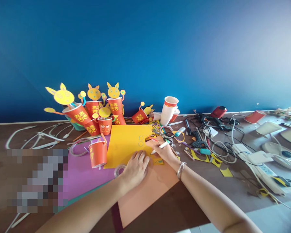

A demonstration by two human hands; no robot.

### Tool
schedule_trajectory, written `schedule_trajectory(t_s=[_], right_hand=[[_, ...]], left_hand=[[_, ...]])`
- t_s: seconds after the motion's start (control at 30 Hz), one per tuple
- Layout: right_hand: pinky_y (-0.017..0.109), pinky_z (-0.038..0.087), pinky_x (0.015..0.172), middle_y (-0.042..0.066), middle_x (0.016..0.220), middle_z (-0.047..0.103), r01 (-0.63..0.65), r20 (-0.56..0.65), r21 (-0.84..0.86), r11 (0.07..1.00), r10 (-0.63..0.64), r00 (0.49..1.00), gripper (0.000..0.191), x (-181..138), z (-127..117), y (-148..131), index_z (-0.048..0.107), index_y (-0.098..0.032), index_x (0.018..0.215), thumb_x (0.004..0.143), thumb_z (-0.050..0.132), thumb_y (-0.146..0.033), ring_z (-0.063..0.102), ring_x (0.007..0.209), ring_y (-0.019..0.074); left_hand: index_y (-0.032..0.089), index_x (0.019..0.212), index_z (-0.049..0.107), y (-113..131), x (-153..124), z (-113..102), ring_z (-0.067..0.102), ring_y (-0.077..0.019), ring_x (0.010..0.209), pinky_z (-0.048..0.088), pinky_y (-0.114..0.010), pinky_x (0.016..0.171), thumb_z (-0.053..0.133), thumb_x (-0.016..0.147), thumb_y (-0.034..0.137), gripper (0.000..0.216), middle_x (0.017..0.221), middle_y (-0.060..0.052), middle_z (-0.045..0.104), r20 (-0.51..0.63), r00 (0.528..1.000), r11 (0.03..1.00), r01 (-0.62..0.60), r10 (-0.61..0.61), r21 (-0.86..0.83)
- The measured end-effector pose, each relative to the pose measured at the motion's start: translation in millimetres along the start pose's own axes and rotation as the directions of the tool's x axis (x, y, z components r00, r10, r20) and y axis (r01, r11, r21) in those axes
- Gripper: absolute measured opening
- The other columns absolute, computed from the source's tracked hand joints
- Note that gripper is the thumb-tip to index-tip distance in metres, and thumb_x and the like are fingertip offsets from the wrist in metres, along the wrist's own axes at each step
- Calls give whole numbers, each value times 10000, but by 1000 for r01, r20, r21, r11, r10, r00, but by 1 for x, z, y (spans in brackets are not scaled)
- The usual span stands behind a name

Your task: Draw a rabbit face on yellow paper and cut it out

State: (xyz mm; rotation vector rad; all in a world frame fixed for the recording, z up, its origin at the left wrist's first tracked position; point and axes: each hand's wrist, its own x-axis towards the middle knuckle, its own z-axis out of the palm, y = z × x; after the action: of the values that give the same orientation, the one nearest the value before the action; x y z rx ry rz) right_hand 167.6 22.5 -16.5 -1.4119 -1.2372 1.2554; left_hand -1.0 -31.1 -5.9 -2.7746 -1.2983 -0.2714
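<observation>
My right hand (pixel 169 154) grips a white marker pen (pixel 163 144), its tip pointing down and left at the paper. My left hand (pixel 136 166) lies flat, fingers together and stretched out, on a peach sheet of paper (pixel 145 200) and the edge of a yellow sheet (pixel 123 142). Two circles are drawn on the yellow sheet near its right side. Just below the pen rests a small yellow paper piece (pixel 158 161) with a pointed shape drawn on it. Beside my left wrist is a roll of clear tape (pixel 119 171), partly hidden.
Red paper cups with yellow animal faces (pixel 113 92) stand at the back left. One red cup (pixel 98 155) sits on purple paper (pixel 80 178). Stacked cups (pixel 169 111), a glue gun (pixel 197 140), yellow scraps (pixel 215 160), cables and a power strip (pixel 257 166) crowd the right.
</observation>
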Motion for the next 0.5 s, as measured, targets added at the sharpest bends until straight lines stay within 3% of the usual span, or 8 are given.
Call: schedule_trajectory(t_s=[0.5], right_hand=[[237, 482, 448, -13, 568, 573, 51, 6, -25, 998, -51, 999, 230, -1, -1, -1, 473, -200, 616, 696, 618, -360, 588, 509, 143]], left_hand=[[145, 1048, 533, 0, 0, 0, 518, -270, 1110, 400, -425, 982, 460, 820, 118, 241, 1180, -143, 554, 3, 1000, 1000, -3, 3, 16]])
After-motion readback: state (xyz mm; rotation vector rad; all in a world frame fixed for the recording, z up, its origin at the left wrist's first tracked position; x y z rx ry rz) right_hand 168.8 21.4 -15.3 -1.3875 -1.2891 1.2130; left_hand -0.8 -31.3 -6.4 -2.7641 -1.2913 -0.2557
